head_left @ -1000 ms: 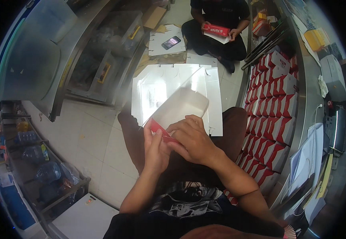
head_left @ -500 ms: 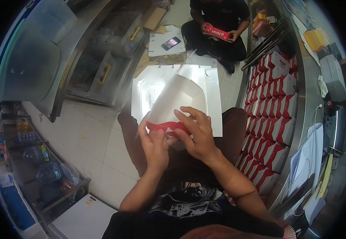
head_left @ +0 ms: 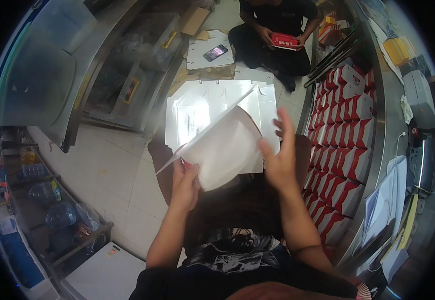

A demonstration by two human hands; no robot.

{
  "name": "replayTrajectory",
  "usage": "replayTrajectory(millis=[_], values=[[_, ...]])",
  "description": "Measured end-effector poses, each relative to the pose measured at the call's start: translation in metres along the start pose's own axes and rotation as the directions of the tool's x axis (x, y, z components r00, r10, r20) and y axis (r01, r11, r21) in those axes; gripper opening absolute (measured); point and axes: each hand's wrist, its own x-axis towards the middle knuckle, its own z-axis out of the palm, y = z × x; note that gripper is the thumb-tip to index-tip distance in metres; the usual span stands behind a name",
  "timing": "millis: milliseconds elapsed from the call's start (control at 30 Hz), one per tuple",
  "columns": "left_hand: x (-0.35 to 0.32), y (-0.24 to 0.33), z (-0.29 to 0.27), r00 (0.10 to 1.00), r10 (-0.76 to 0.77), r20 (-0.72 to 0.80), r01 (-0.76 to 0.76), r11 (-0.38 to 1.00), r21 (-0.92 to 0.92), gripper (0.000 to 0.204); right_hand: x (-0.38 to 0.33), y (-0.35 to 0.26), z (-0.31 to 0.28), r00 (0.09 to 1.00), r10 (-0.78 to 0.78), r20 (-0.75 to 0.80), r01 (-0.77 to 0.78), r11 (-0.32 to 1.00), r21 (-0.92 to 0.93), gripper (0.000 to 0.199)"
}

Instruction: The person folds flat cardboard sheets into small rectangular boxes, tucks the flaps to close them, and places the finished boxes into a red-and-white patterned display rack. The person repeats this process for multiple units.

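A partly folded white cardboard box [head_left: 225,150], with a bit of red outside, is held tilted above my lap. My left hand [head_left: 183,184] grips its lower left corner, thumb on the near side and the other fingers mostly hidden behind. At the box's right edge is my right hand [head_left: 281,155], its fingers apart and slightly blurred; the thumb is close to the edge, and I cannot tell whether it touches. Beneath the box, flat white cardboard blanks [head_left: 185,102] lie across my legs.
Opposite, a seated person [head_left: 270,55] holds a red box [head_left: 284,41] in both hands. Stacked red and white boxes [head_left: 340,135] line the right side. A phone [head_left: 215,53] lies on cardboard ahead. Clear plastic bins [head_left: 152,45] stand at the left, above a shelf with bottles [head_left: 60,216].
The box has turned, so its red side now mostly faces away. My right hand has moved off its red side to the right, and its fingers have spread. The other person's box has shifted slightly right.
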Motion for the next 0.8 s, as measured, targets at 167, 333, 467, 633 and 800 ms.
replayTrajectory(millis=[167, 333, 467, 633, 800], values=[[-0.009, 0.009, -0.013, 0.918, -0.291, 0.270, 0.322, 0.943, -0.079, 0.072, 0.005, 0.019, -0.027, 0.915, 0.365, 0.171, -0.393, 0.710, 0.584, 0.058], [0.005, -0.007, -0.023, 0.934, -0.318, 0.162, 0.319, 0.948, 0.022, 0.055, -0.011, 0.009, -0.019, 0.941, 0.306, 0.144, -0.327, 0.712, 0.621, 0.050], [0.012, -0.011, -0.034, 0.966, -0.258, 0.004, 0.258, 0.965, -0.039, 0.049, -0.023, 0.016, -0.014, 0.965, 0.226, 0.130, -0.260, 0.807, 0.530, 0.050], [0.013, -0.008, -0.020, 0.983, -0.161, -0.090, 0.158, 0.987, -0.043, 0.040, -0.033, 0.013, -0.011, 0.928, 0.311, 0.206, -0.368, 0.673, 0.642, 0.051], [0.006, -0.013, -0.010, 0.972, -0.152, -0.179, 0.129, 0.983, -0.134, 0.037, -0.034, 0.016, -0.009, 0.936, 0.303, 0.181, -0.303, 0.429, 0.851, 0.055]])
